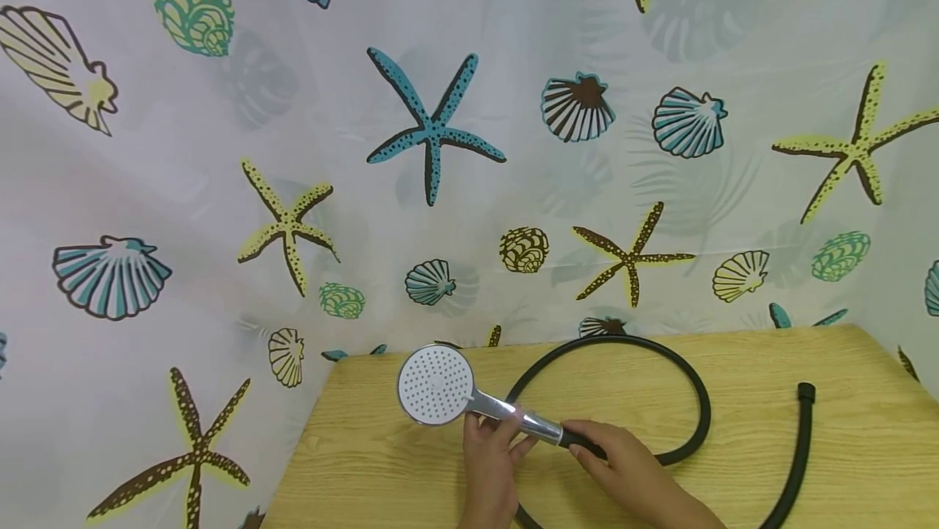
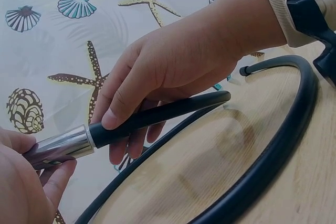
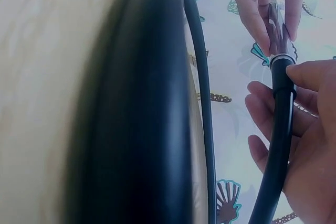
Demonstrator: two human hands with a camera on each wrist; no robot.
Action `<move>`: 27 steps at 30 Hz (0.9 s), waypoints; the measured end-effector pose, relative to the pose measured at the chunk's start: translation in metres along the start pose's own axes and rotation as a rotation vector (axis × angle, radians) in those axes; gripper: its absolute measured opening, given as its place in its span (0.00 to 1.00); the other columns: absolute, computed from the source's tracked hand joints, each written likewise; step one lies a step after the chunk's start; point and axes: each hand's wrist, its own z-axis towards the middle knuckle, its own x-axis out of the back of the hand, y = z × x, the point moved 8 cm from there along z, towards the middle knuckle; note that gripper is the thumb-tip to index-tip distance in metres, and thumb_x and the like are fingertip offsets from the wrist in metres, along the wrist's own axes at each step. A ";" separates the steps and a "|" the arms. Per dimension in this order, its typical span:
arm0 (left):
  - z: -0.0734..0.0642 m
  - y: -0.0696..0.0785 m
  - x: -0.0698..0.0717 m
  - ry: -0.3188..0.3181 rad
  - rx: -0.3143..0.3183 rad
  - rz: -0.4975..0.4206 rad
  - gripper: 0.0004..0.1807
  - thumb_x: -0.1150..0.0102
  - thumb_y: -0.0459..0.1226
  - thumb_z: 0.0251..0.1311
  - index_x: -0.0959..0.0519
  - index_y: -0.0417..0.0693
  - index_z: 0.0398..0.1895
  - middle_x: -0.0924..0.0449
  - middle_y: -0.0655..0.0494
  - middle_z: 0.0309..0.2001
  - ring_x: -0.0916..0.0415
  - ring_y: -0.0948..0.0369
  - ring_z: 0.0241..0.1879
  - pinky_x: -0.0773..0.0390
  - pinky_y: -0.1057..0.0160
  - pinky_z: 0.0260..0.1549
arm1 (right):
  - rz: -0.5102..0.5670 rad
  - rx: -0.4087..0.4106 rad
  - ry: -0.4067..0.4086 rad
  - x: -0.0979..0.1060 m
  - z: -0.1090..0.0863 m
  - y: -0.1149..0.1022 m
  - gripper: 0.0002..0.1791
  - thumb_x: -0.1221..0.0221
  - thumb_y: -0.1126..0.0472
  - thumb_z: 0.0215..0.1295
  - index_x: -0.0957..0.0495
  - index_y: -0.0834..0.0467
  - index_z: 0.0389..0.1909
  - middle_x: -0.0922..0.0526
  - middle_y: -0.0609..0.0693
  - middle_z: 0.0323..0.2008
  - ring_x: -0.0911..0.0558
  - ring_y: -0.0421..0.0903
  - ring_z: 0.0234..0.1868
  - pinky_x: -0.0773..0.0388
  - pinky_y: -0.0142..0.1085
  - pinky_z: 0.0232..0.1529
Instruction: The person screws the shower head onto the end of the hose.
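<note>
Left fingers [image 2: 59,179] grip the shower head [image 1: 436,384] by its handle [image 2: 73,142], right fingers [image 2: 123,103] pinching the black hose [image 2: 173,108] against its end.

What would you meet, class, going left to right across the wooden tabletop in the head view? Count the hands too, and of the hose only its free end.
Shower head's round white face → left hand → right hand → hose's black free end.

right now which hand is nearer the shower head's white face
Left. The left hand holds the handle near the white face; the right hand is farther off, gripping the hose.
</note>
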 end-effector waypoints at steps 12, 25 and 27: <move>0.000 0.000 -0.001 -0.009 -0.007 0.003 0.28 0.35 0.33 0.63 0.37 0.45 0.62 0.22 0.47 0.47 0.15 0.55 0.46 0.11 0.49 0.51 | -0.025 0.035 0.150 0.007 -0.005 -0.001 0.19 0.37 0.55 0.70 0.23 0.52 0.60 0.21 0.40 0.52 0.19 0.37 0.51 0.13 0.37 0.54; -0.001 0.002 -0.002 -0.004 -0.015 0.002 0.25 0.38 0.30 0.65 0.36 0.45 0.61 0.22 0.45 0.47 0.15 0.55 0.45 0.11 0.49 0.51 | -0.049 0.141 0.257 0.012 -0.006 -0.007 0.19 0.31 0.66 0.61 0.21 0.51 0.51 0.21 0.37 0.47 0.20 0.35 0.47 0.12 0.38 0.51; -0.002 0.002 -0.002 -0.005 -0.011 0.004 0.25 0.38 0.30 0.65 0.36 0.45 0.62 0.22 0.44 0.48 0.15 0.54 0.45 0.11 0.49 0.51 | -0.051 0.143 0.257 0.012 -0.006 -0.007 0.19 0.31 0.66 0.60 0.20 0.51 0.51 0.21 0.37 0.47 0.20 0.35 0.47 0.12 0.37 0.51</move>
